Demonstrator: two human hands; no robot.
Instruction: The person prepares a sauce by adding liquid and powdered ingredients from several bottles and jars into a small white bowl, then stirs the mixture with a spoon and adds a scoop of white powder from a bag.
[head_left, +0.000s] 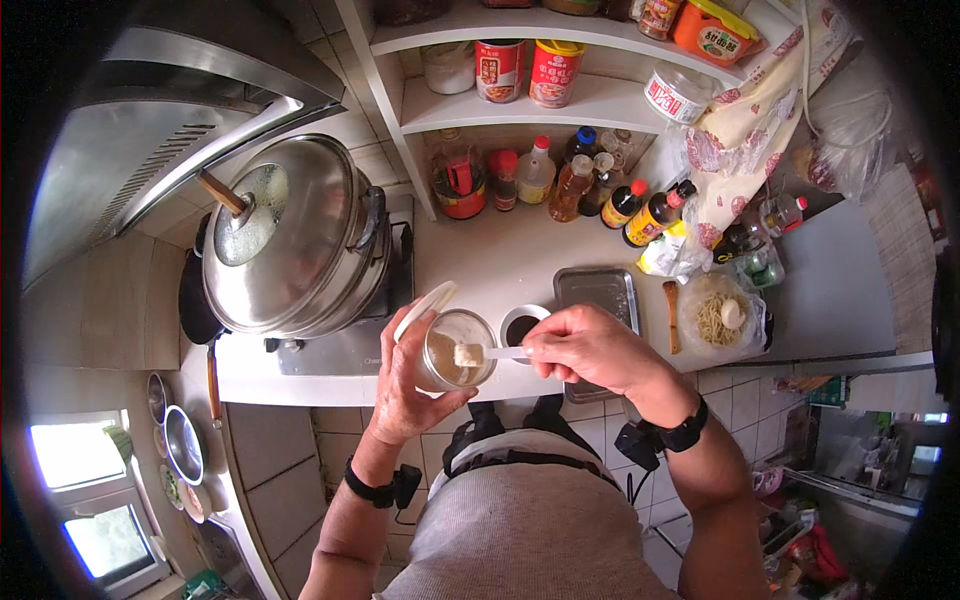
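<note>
My left hand (409, 379) grips a clear jar (442, 379) of pale powder, its mouth facing up toward me. A whitish lid (426, 310) stands tilted up at the jar's far left side, beside my left fingers. In my right hand (581, 349) is the handle of a small white plastic spoon (504, 353). The spoon's bowl carries a heap of pale powder (469, 355) and is over the jar's mouth. Just beyond my right fingers sits a white bowl (546, 311) with dark liquid (520, 328) in it, partly hidden by that hand.
A large lidded steel steamer pot (300, 240) stands on the cooktop at left. Behind are a soy sauce bottle (652, 217) and several other bottles. To the right lie a metal tray (596, 289), a wooden spatula (671, 319) and a plastic bag of noodles (720, 315) with a garlic-like white piece.
</note>
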